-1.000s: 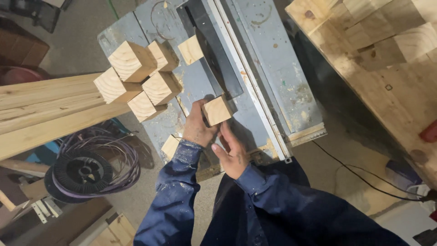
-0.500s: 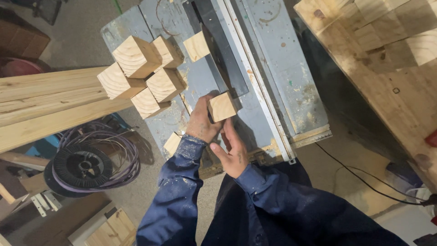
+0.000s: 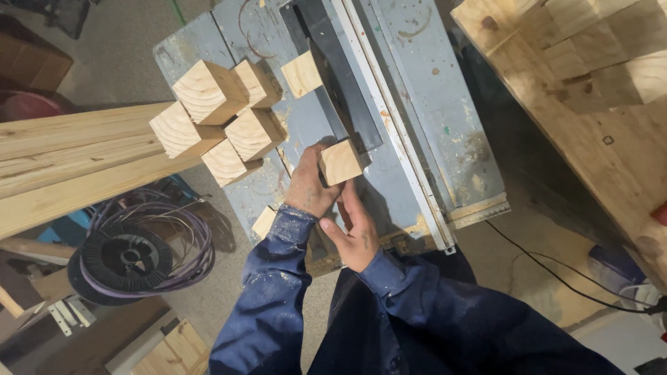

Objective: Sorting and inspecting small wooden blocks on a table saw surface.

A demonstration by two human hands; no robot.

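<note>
Got my left hand (image 3: 309, 184) wrapped around a small wooden block (image 3: 340, 162), fingers closed on its left side, holding it down on the grey saw table (image 3: 417, 90) right at the near end of the dark strip (image 3: 333, 76) that runs up the middle. My right hand (image 3: 354, 232) sits just below it, palm turned up-ish with the fingers reaching toward the block. Honestly can't tell if those fingertips are actually touching the wood or just beside it, since the block and my left hand hide that spot. So that grip is loose and open as far as I can see.

Another loose block (image 3: 302, 73) lies further up the table against the left side of the dark strip. To the left there's a bunch of long timbers (image 3: 76, 160) with their square cut ends (image 3: 208, 90) poking over the table edge; the far ends run out of the shot. One more small offcut (image 3: 265, 222) peeks out at the table's near-left edge, half hidden behind my left sleeve (image 3: 267, 292).

Down on the floor there's a black reel with coiled cable (image 3: 128, 257). Top right is a wooden pallet-like surface (image 3: 577, 83), cut off by the frame. A black cord (image 3: 549, 271) trails across the floor to the right.
</note>
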